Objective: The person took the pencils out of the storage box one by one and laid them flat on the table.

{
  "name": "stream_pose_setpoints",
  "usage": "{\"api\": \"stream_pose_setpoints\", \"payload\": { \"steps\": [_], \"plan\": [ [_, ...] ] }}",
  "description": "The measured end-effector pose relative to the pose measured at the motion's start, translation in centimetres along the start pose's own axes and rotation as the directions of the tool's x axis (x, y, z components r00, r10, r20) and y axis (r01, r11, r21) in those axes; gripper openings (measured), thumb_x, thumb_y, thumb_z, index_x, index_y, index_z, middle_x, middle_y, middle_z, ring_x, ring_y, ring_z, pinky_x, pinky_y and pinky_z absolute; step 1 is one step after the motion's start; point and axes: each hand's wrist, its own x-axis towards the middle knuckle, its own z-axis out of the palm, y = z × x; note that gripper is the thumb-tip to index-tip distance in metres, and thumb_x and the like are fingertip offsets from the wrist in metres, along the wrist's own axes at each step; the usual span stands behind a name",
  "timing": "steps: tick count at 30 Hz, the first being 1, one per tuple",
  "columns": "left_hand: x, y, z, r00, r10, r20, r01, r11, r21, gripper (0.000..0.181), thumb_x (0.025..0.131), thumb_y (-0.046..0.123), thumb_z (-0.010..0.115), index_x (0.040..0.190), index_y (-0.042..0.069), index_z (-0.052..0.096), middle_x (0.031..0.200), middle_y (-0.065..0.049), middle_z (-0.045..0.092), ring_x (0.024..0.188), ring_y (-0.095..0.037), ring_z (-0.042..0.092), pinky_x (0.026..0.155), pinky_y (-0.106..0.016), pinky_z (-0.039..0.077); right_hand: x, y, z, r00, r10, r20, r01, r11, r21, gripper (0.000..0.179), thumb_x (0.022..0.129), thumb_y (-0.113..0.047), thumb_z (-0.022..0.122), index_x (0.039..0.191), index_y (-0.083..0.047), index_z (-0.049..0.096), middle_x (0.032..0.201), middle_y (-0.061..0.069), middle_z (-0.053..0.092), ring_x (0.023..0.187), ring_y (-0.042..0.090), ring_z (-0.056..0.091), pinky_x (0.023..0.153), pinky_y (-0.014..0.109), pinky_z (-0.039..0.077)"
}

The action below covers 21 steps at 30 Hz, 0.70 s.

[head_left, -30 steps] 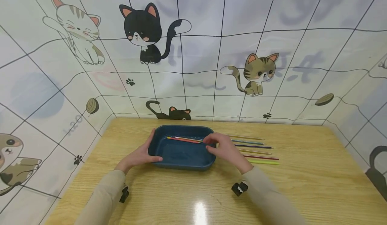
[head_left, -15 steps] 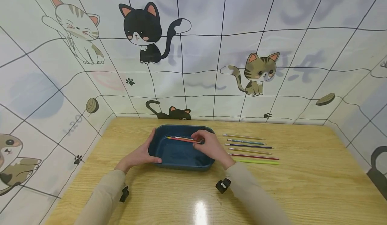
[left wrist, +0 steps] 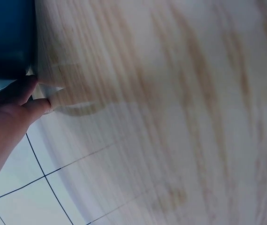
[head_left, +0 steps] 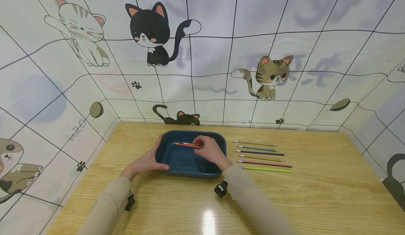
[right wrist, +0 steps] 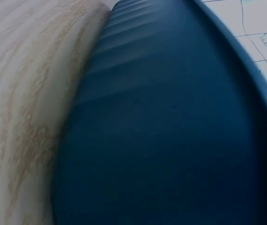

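Note:
A dark blue rectangular tray (head_left: pixel 190 164) stands on the wooden table, its near wall filling much of the right wrist view. My left hand (head_left: pixel 146 162) grips its left end, thumb over the front corner and fingers along the outer side. In the left wrist view, fingertips (left wrist: pixel 40 106) meet the edge of the tray (left wrist: pixel 9 37). My right hand (head_left: pixel 209 150) reaches inside, fingers curled, and pinches the right end of the red and yellow-tipped pencils (head_left: pixel 186 144) on the tray floor. Its fingers hide those ends.
Right of the tray several pencils lie in a row, among them a yellow-green pencil (head_left: pixel 269 169), a dark red pencil (head_left: pixel 265 163) and a dark purple pencil (head_left: pixel 262 152). A cat-patterned sheet (head_left: pixel 215 87) rises behind the table (head_left: pixel 177 203).
My right hand has moved left inside the tray, along the pencils there. The ends of the loose pencils on the table have come into view. My left hand stays on the tray.

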Motion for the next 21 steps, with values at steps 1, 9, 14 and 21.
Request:
{"api": "stream_pose_setpoints", "payload": {
  "steps": [1, 9, 14, 21],
  "plan": [
    [0.0, 0.0, 0.0, 1.000, -0.001, 0.001, 0.001, 1.000, -0.001, 0.128, 0.073, 0.030, 0.086, 0.154, 0.021, -0.013, 0.159, -0.018, -0.007, 0.143, -0.040, 0.000, 0.110, -0.060, 0.012, 0.2, 0.1, 0.2, 1.000, 0.002, 0.006, -0.002, 1.000, -0.007, 0.020, 0.084, -0.003, 0.069, 0.104, -0.003, 0.068, 0.098, 0.007, 0.065, 0.092, 0.024, 0.060, 0.081, 0.039, 0.050],
    [-0.1, 0.0, 0.3, 1.000, -0.013, 0.002, 0.014, 1.000, -0.014, 0.127, 0.074, 0.029, 0.085, 0.155, 0.022, -0.012, 0.159, -0.018, -0.006, 0.143, -0.040, 0.001, 0.110, -0.060, 0.011, 0.9, 0.4, 1.1, 0.995, 0.022, 0.099, -0.020, 1.000, -0.021, 0.026, 0.084, -0.002, 0.072, 0.109, -0.001, 0.066, 0.101, 0.010, 0.064, 0.094, 0.025, 0.059, 0.083, 0.038, 0.049],
    [0.0, 0.2, 0.2, 1.000, -0.001, 0.003, 0.001, 1.000, -0.017, 0.126, 0.075, 0.029, 0.085, 0.154, 0.023, -0.013, 0.159, -0.017, -0.007, 0.143, -0.039, 0.000, 0.110, -0.060, 0.011, 1.2, 0.6, 1.3, 0.994, 0.028, 0.105, -0.026, 0.999, -0.025, 0.030, 0.083, -0.003, 0.073, 0.112, -0.001, 0.066, 0.105, 0.011, 0.064, 0.098, 0.026, 0.059, 0.087, 0.040, 0.048],
    [-0.1, 0.3, -0.1, 1.000, -0.014, 0.006, 0.014, 1.000, 0.001, 0.127, 0.074, 0.029, 0.085, 0.155, 0.022, -0.013, 0.159, -0.018, -0.006, 0.143, -0.041, 0.002, 0.109, -0.061, 0.012, 1.5, 0.9, 1.6, 0.993, 0.014, 0.114, -0.009, 0.999, -0.047, 0.037, 0.082, -0.003, 0.074, 0.118, 0.000, 0.064, 0.114, 0.014, 0.062, 0.107, 0.030, 0.057, 0.092, 0.042, 0.045]
  ]
}}
